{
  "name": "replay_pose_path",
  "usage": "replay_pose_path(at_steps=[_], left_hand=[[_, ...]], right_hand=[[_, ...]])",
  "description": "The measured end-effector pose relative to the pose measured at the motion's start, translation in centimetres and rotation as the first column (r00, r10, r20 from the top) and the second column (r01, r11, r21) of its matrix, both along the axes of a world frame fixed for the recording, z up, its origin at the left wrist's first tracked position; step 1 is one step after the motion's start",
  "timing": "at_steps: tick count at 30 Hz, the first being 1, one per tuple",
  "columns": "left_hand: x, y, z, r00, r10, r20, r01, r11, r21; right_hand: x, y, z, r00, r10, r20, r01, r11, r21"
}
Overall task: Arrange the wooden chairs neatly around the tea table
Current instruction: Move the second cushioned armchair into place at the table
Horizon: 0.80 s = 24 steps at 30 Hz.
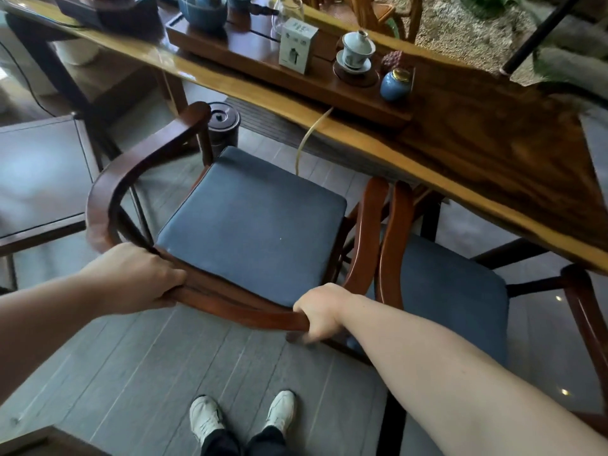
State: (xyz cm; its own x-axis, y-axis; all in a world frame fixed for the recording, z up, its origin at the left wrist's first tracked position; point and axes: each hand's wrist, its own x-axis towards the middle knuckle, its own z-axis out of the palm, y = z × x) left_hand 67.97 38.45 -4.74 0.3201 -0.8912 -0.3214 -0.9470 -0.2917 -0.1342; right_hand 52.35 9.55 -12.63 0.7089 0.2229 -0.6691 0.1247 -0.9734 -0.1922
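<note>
A wooden chair [144, 149] with a curved, dark reddish back rail and a blue-grey seat cushion [253, 225] is being gripped at the rail by the left hand [138, 278] and right hand [320, 311], both closed around it. It is standing beside the tea table [493, 153], touching a second chair [394, 241] whose far side is being cut off.

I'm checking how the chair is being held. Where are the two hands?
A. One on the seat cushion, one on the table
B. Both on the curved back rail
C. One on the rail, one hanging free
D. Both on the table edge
B: the left hand and right hand both grip the curved back rail of the chair, near the person.
</note>
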Motion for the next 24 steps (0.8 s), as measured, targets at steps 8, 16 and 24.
replay_pose_path(at_steps=[8,16,24], left_hand=[[2.6,-0.2,0.2,0.996,0.074,0.052,-0.081,0.983,0.163],[1.3,-0.6,-0.7,0.991,0.128,0.031,-0.13,0.99,0.057],[0.7,0.5,-0.6,0.972,0.184,-0.145,-0.19,0.981,-0.032]], right_hand=[[2.0,1.4,-0.1,0.997,-0.048,-0.059,0.048,0.999,0.009],[1.7,0.9,1.4,0.992,-0.024,-0.12,0.026,1.0,0.011],[3.8,1.8,6.0,0.994,0.071,-0.077,-0.07,0.997,0.014]])
